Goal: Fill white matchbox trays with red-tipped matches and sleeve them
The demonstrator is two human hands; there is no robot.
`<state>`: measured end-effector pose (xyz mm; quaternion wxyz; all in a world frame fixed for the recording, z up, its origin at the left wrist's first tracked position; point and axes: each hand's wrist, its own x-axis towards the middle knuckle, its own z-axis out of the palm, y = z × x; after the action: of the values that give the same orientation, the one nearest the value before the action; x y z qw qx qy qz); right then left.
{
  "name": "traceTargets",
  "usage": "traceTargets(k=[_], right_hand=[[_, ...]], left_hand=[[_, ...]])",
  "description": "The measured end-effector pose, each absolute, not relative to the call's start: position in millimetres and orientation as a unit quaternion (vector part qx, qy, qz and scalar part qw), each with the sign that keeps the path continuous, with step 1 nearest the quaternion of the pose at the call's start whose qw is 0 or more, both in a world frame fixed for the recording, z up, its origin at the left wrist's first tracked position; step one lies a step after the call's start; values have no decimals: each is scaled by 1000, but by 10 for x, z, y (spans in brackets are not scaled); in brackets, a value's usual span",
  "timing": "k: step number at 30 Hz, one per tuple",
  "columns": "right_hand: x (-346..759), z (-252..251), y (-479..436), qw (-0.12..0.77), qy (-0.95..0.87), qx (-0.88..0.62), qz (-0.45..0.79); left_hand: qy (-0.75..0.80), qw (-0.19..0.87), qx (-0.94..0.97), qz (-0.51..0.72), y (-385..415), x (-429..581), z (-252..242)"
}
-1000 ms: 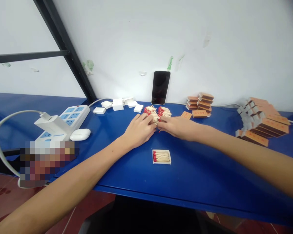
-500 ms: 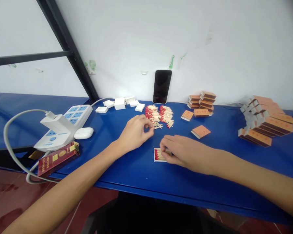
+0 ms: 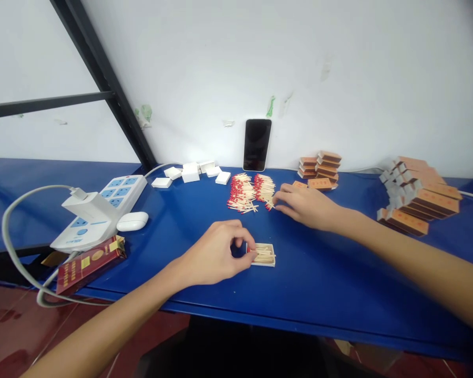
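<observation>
I have my left hand (image 3: 216,254) curled, thumb and forefinger at the left end of a small white rectangular tray (image 3: 265,264) of pale wooden matchsticks (image 3: 265,253) on the glossy blue tabletop (image 3: 319,283). My right hand (image 3: 305,205) has its fingertips at the right-hand heap of red-tipped matches (image 3: 264,188). I cannot tell whether either hand grips anything.

One shallow, white, rectangular card tray (image 3: 265,264), lying flat, open side up, left end partly covered. Contents: pale, slender wooden matchsticks (image 3: 265,254), laid roughly lengthwise. Beyond the tray, side by side across a narrow gap, two heaps of red-tipped wooden matches: left heap (image 3: 242,193), larger, heads mostly leftward, strays at its near edge; right heap (image 3: 264,187), narrower, heads likewise mostly leftward.
</observation>
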<state>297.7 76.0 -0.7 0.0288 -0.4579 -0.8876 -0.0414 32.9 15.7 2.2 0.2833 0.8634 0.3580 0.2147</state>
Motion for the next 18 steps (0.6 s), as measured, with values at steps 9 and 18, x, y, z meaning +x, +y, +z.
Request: traceTargets(k=[9, 18], right_hand=[[2477, -59, 738, 107, -861, -496, 40], [2595, 37, 599, 140, -869, -468, 74]], left_hand=[[407, 76, 885, 215, 855, 391, -125], [404, 63, 893, 185, 809, 356, -179]])
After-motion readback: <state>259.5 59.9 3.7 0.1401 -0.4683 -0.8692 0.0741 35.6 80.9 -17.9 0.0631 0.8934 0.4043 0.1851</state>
